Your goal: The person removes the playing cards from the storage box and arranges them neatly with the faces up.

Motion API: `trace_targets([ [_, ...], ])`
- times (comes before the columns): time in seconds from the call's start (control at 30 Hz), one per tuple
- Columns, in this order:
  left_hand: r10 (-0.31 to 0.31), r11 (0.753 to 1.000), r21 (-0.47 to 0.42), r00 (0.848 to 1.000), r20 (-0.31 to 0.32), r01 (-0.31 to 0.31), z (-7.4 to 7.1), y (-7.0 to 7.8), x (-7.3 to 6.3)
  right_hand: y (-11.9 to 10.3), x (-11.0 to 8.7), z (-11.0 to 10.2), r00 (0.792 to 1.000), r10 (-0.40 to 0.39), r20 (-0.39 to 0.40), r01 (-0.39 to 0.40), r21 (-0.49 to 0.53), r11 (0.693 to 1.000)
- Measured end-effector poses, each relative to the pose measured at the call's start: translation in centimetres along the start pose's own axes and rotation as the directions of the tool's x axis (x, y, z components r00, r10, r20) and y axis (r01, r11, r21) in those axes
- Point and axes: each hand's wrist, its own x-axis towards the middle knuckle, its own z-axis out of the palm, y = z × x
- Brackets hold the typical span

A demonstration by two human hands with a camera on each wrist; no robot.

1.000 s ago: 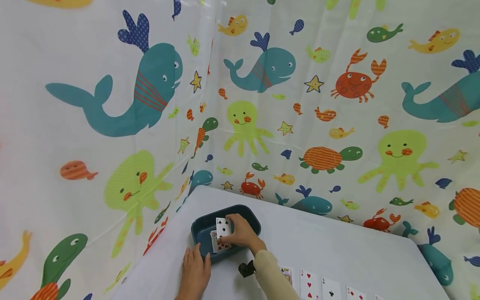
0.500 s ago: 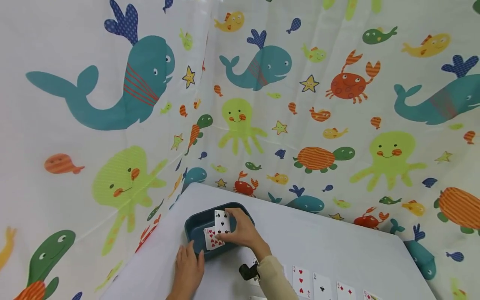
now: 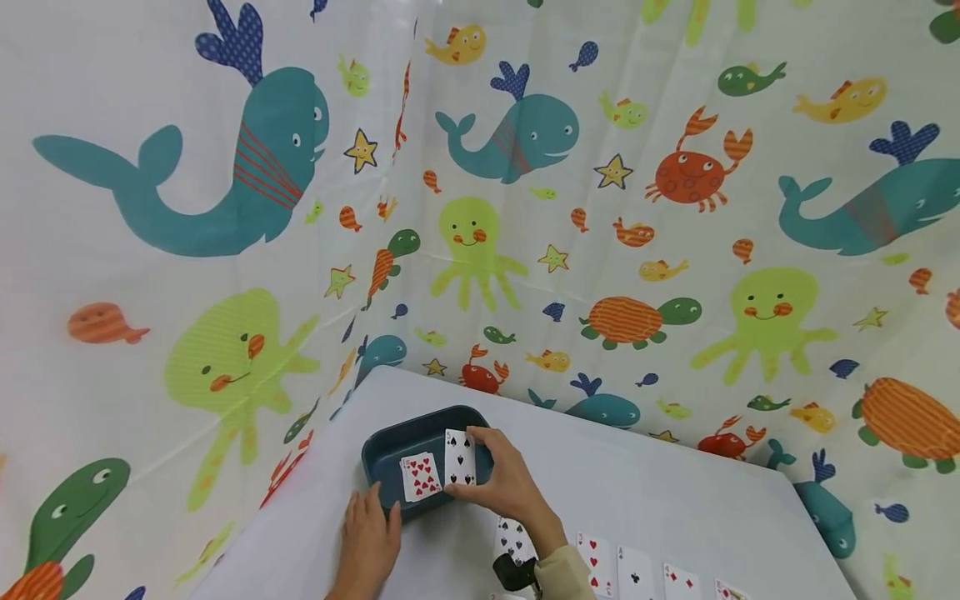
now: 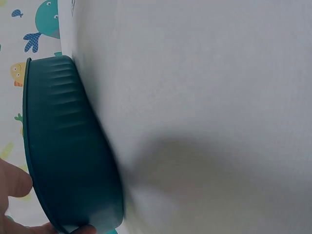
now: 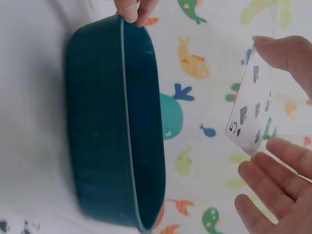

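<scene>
My right hand (image 3: pixel 513 483) pinches a playing card, the five of spades (image 3: pixel 459 446), by its edges between thumb and fingers. In the right wrist view the card (image 5: pixel 250 95) is raised past the rim of the dark teal tray (image 5: pixel 100 126). Inside that tray (image 3: pixel 386 447) lies a small stack of cards (image 3: pixel 421 477), face up with a red heart card on top. At the tray's near left corner, my left hand (image 3: pixel 367 537) grips the rim. The left wrist view shows its thumb (image 4: pixel 18 181) on the tray's edge.
On the white table (image 3: pixel 592 475) a row of face-up cards runs to the right: a spade card (image 3: pixel 513 535), a three of hearts (image 3: pixel 596 560), a club card (image 3: pixel 635 573) and others. A black wrist camera (image 3: pixel 514 572) sits on the right wrist. A sea-animal curtain (image 3: pixel 585 225) hangs behind.
The right hand has moved the five of spades rightward off the heart stack, which now shows fully. The view has shifted slightly; the left hand stays at the tray corner.
</scene>
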Motion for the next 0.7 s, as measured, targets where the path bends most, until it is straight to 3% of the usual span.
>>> trace_targets([
  [0.17, -0.047, 0.999, -0.017, 0.997, 0.056, 0.048, 0.2, 0.0, 0.3, 0.3, -1.4, -1.3, 0.999, 0.043, -0.007, -0.043, -0.016, 0.999],
  [0.37, -0.059, 0.998, -0.020, 0.996, 0.068, 0.061, 0.3, -0.2, 0.1, 0.3, -2.7, -2.2, 0.997, 0.068, -0.045, -0.069, -0.019, 0.997],
  [0.7, -0.034, 0.999, -0.015, 0.998, 0.059, 0.035, 0.2, -0.2, 0.0, 0.4, -5.1, -3.9, 0.988, 0.104, -0.111, -0.108, -0.026, 0.994],
])
